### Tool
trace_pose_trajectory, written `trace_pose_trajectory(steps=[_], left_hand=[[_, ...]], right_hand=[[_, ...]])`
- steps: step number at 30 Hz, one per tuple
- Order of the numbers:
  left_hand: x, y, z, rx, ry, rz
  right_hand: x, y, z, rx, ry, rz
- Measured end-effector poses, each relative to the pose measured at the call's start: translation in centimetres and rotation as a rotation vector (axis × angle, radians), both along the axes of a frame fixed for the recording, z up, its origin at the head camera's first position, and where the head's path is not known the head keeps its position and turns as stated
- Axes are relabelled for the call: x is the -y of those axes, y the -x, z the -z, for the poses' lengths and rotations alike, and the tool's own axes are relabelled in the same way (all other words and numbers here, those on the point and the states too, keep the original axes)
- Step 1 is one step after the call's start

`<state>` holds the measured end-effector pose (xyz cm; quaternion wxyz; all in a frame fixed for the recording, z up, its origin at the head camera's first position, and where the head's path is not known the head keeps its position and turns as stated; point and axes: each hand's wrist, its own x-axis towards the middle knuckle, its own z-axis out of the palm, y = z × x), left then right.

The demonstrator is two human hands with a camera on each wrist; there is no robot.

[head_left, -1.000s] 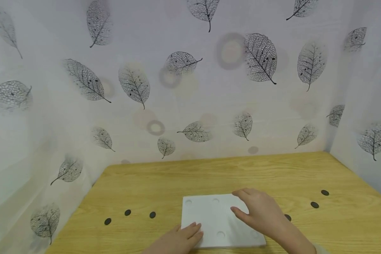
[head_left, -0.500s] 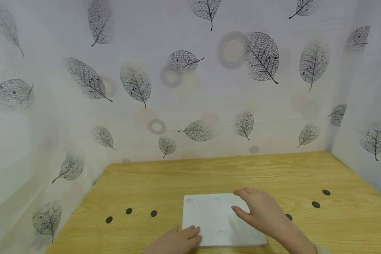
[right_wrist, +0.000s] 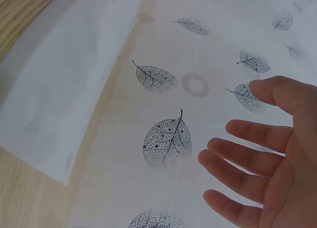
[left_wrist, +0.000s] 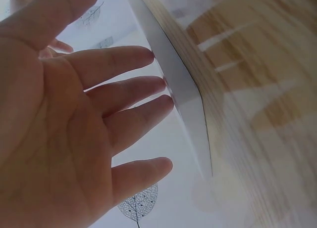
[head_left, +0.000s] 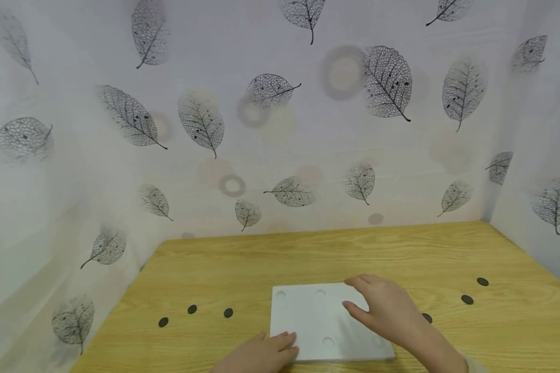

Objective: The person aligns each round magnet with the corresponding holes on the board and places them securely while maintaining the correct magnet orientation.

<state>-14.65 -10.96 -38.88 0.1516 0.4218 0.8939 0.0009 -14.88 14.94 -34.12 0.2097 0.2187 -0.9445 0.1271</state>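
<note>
A white rectangular board (head_left: 305, 316) with shallow round recesses lies on the wooden table. My left hand (head_left: 267, 353) rests its straight fingertips on the board's near left corner; the left wrist view shows those fingers (left_wrist: 133, 121) spread at the board's edge. Over the board's right side hovers my right hand (head_left: 385, 305), thumb and fingers apart with nothing between them. In the right wrist view its fingers (right_wrist: 242, 159) are loosely extended, and the board (right_wrist: 64, 99) appears at the left. The right hand covers part of the board's right side.
Left of the board lie three small dark discs, the nearest one a black disc (head_left: 228, 313). Several more are on the right, including a dark disc (head_left: 467, 299) and one partly behind the right wrist. A leaf-patterned curtain (head_left: 308, 129) encloses the wooden table (head_left: 317, 254).
The whole head view has shifted slightly, so everything sits a little further right and higher. Both hands keep the same pose over the board, and the discs have not moved on the table.
</note>
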Motion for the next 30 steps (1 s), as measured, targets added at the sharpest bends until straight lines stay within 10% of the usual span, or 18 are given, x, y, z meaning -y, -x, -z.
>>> trace_pose_trajectory(steps=[30], left_hand=[[0.3, -0.2, -0.2, 0.004, -0.048, 0.025]], right_hand=[[-5.8, 0.0, 1.2, 0.041, -0.092, 0.006]])
